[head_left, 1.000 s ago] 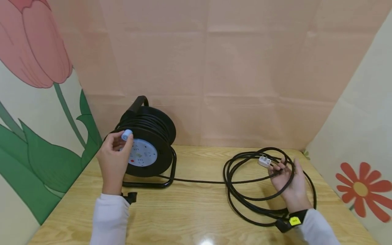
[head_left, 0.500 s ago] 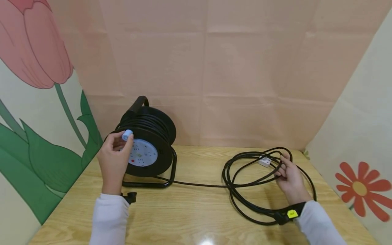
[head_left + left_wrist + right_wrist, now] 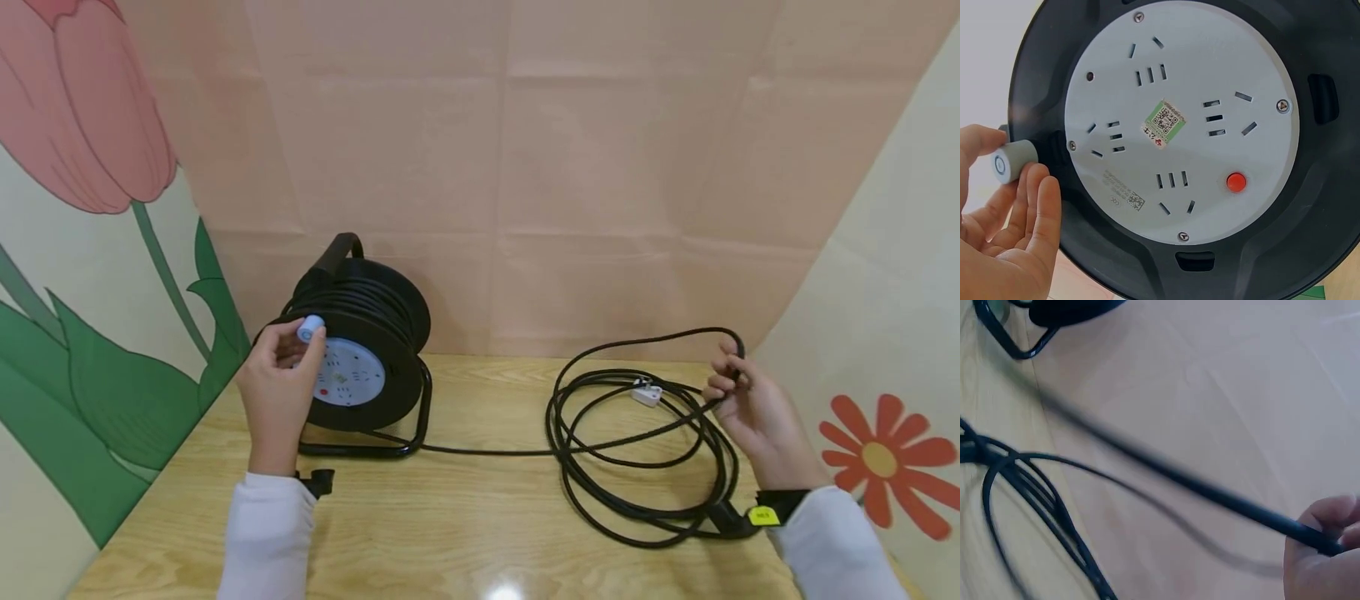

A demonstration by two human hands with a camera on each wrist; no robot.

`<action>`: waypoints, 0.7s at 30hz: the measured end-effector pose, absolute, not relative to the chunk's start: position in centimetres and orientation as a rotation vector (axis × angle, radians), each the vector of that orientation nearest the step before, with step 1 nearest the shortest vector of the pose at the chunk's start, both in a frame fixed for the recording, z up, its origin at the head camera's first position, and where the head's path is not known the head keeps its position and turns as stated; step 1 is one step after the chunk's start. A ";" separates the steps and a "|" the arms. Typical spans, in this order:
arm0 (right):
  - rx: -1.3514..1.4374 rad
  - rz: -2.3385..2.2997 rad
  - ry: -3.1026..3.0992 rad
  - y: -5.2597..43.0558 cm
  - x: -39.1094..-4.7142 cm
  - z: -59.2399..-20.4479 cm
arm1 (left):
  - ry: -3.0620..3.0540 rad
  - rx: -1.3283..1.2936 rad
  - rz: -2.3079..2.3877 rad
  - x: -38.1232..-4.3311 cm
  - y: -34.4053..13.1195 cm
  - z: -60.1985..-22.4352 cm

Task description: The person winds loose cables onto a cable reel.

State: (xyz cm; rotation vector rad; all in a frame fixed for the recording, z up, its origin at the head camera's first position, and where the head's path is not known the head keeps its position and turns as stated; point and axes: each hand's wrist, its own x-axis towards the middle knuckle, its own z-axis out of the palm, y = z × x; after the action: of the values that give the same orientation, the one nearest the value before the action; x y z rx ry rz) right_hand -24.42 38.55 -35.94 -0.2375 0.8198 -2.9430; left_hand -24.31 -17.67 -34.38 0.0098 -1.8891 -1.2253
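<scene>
A black cable reel [image 3: 403, 379] stands on its tubular frame at the left of the table, cable wound on its drum. My left hand [image 3: 283, 375] holds the reel's pale grey-blue crank knob [image 3: 1015, 161] between thumb and fingers, beside the round socket panel [image 3: 1179, 162]. At the right, my right hand [image 3: 761, 417] grips a raised loop of the black cable [image 3: 1210, 490] above the table. Loose coils lie below that hand. A white plug [image 3: 647, 393] rests among them. One stretch of cable runs low from the reel to the coils.
The wooden table [image 3: 465, 517] bears the reel and coils. A pinkish backdrop [image 3: 525, 183] stands behind. Panels with a painted tulip [image 3: 90, 125] and a red flower [image 3: 883, 460] flank the table. The reel has a black carrying handle [image 3: 337, 254] on top.
My right hand has moved right, drawing a cable loop up and away from the coils. The left hand stays on the knob, and the reel looks unmoved.
</scene>
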 end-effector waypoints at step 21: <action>-0.286 -0.642 3.479 43.6 -23.4 -39.4 | -1.898 0.002 -1.226 -24.2 -17.9 -34.4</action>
State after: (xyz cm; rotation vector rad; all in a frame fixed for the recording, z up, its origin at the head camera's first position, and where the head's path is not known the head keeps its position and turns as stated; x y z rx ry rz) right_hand -23.35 43.59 -39.39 -0.2857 3.4793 -0.6420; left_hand -24.15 -17.88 -34.36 0.0023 -1.8976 -1.2262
